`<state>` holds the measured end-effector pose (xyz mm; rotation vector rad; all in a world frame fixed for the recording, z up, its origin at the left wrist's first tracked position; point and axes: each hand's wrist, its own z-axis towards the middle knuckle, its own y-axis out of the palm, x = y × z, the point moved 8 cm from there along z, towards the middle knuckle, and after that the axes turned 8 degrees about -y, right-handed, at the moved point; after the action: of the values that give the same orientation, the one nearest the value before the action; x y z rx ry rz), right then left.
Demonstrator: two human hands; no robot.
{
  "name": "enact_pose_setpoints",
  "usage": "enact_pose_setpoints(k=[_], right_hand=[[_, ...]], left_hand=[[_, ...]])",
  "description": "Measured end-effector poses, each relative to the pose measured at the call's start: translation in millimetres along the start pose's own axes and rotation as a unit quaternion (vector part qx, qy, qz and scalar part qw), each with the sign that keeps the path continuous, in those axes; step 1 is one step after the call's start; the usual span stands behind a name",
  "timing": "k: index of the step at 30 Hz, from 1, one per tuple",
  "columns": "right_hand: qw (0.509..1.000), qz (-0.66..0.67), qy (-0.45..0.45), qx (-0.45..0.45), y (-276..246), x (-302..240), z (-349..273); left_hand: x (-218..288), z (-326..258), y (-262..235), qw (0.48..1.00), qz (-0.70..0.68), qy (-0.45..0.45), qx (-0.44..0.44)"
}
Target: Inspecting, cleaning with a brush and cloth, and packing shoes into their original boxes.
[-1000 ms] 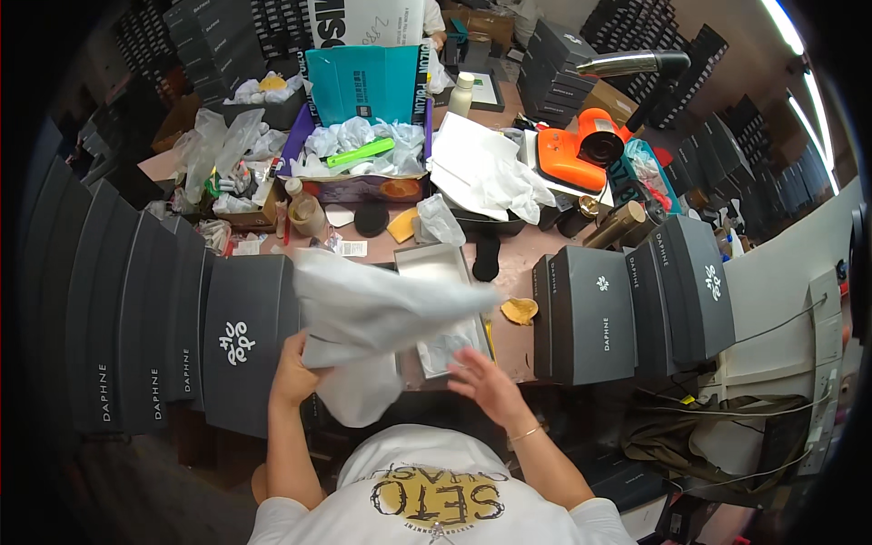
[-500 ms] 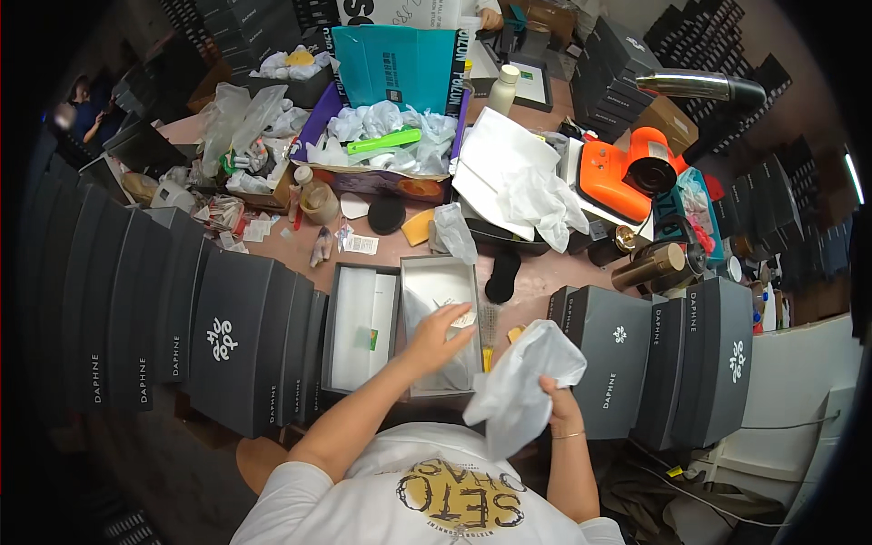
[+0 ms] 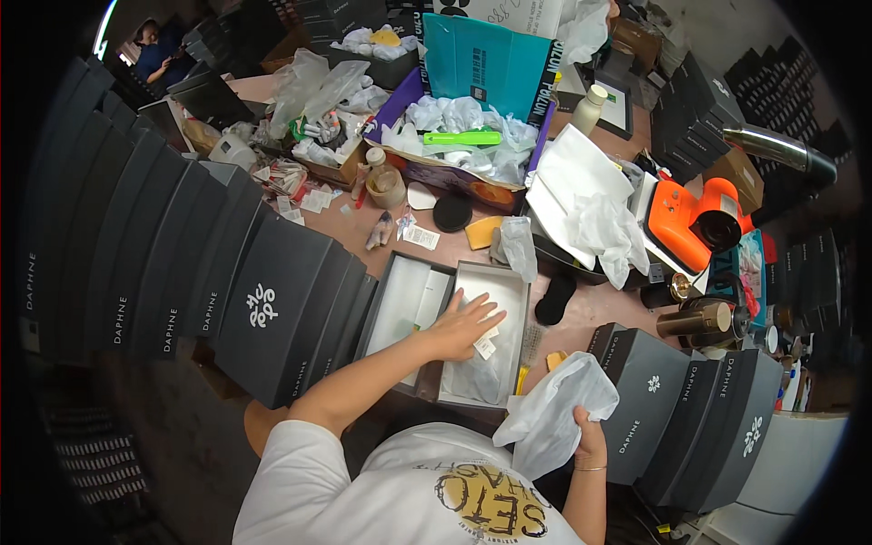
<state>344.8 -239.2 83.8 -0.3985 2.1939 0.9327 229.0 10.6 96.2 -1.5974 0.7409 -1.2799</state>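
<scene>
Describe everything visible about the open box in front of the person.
The open box is a shallow grey rectangular tray, seemingly cardboard, lying flat on the crowded table. Its matching dark lid lies open side up beside it on the left, touching it. Whitish wrapping and a small tag lie inside. The left hand presses flat into it; the right hand holds a white bag near its lower right corner.

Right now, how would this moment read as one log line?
left hand: flat in open grey box | right hand: holds white bag | stacked dark boxes beside
</scene>
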Motion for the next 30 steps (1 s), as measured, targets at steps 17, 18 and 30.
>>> enact_pose_setpoints(k=[17,18,30], right_hand=[[0.996,0.058,-0.066,-0.007,38,-8,-40],[0.995,0.075,-0.071,-0.008,29,-13,-36],[0.893,-0.418,-0.005,-0.164,126,-13,114]], left_hand=[[-46,-89,-89,0.933,-0.089,-0.153,0.312],[-28,-70,-87,0.946,-0.065,-0.110,0.298],[6,19,84,0.959,-0.267,0.077,0.053]])
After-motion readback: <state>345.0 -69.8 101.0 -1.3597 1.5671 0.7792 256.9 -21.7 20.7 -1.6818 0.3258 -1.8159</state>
